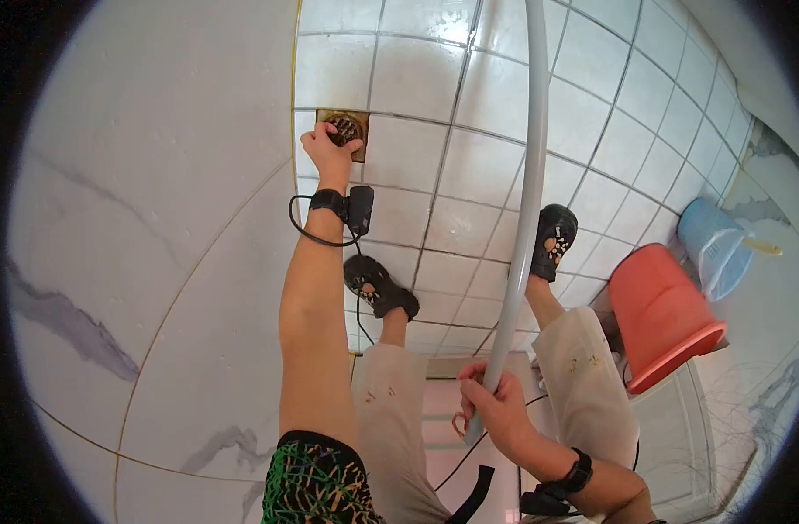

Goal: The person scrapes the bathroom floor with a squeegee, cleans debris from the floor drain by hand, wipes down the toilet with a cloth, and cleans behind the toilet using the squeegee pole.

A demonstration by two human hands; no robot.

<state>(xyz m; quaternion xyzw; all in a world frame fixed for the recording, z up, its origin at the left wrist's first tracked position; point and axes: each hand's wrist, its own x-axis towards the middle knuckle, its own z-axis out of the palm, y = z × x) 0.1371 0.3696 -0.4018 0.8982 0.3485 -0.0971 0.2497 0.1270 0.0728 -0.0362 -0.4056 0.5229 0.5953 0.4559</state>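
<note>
The left hand (330, 157) reaches down to a brown, dirty drain cover (346, 129) in the floor, right by the foot of the wall (172, 192). Its fingers and thumb are bent around the round part, on two sides of it, but I cannot tell if they grip it tight or just touch it. The cover looks to sit down in its square spot. The right hand (497, 406) is closed around a long grey pipe (528, 192), near the pipe's lower end. The pipe slants up between the legs, past the right shoe (554, 243), and its far end goes out of view at the top. A small reddish loop (460, 425) hangs by the right hand; I cannot tell what it is. The step in hand seems to be at the drain, with the left hand on its cover and the right hand minding the pipe. From how things look, any move of the cover calls for a good hold on its edge, with the pipe held out of the way. The cover may be stuck or slippery, so a slow pull or turn seems best. The left shoe (378, 286) is on the white floor tiles (456, 227), and a red bucket (657, 306) and a blue bucket (709, 240) are off to the right.
</note>
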